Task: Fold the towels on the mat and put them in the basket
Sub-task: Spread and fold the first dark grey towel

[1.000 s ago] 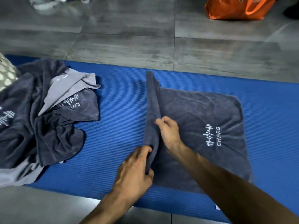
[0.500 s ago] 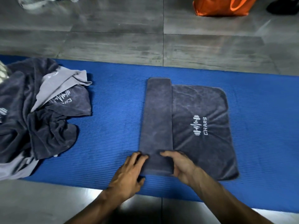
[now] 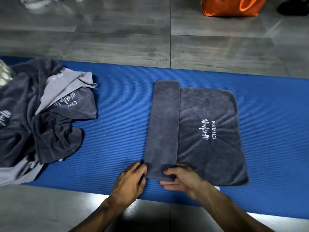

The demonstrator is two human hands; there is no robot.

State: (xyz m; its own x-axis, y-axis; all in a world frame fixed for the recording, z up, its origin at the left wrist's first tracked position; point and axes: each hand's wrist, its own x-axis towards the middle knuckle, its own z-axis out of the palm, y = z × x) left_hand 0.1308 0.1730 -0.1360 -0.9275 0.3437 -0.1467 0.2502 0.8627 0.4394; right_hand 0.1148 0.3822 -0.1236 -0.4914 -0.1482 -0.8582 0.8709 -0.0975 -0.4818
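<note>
Two hands pinch the near end of the dark towel [image 3: 207,131] at frame centre on the mat [image 3: 120,131]: left hand [image 3: 132,180], right hand [image 3: 180,180]. Its left strip, raised a second ago, now lies flat; folding continues.

Blue mat [image 3: 127,124] on grey floor [image 3: 117,39], bearing folded towel [image 3: 207,131] and crumpled towels [image 3: 41,118].

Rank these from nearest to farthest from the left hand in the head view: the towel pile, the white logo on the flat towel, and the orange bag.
1. White logo, on the flat towel, right of and beyond the left hand.
2. Towel pile, at the mat's left end.
3. Orange bag, far off on the floor, upper right.
</note>
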